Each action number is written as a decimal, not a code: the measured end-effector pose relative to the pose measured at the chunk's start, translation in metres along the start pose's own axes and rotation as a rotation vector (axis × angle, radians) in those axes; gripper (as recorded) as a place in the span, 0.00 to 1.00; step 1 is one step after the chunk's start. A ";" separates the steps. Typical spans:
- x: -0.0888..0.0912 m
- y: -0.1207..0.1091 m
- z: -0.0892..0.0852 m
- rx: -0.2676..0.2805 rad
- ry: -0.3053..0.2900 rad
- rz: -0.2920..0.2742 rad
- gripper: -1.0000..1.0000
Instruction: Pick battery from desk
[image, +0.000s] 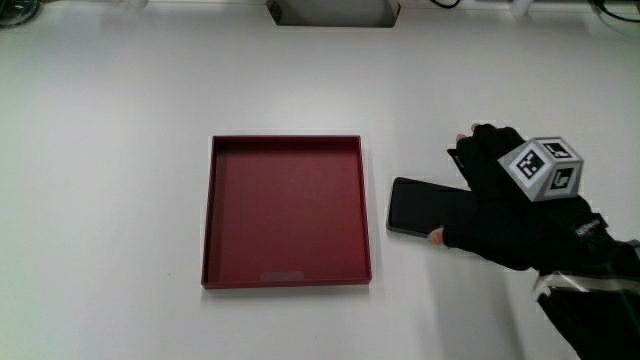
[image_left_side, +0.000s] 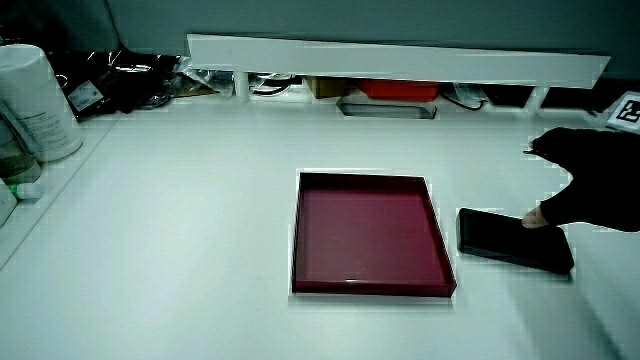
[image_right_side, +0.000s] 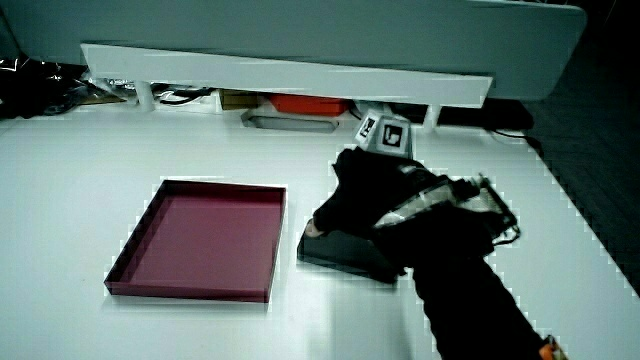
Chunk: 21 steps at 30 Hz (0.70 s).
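White surface (image: 120, 150) carried a red tray (image: 286, 211); beside it, the hand (image: 505, 200) lay palm-down, fingers (image: 434, 236) gripping the flat black battery (image: 415, 206).

No text is legible, perhaps from poor detail.

One shallow square dark-red tray (image: 286, 279) is lying on the white table (image: 110, 200). One flat black rectangular battery (image: 415, 205) is lying there too. One black-gloved hand (image: 510, 205) is showing, carrying one small patterned cube (image: 541, 168).
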 end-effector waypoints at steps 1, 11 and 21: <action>0.001 0.003 -0.002 -0.006 0.001 -0.001 0.50; 0.030 0.044 -0.035 -0.066 0.085 -0.078 0.50; 0.047 0.072 -0.073 -0.117 0.105 -0.129 0.50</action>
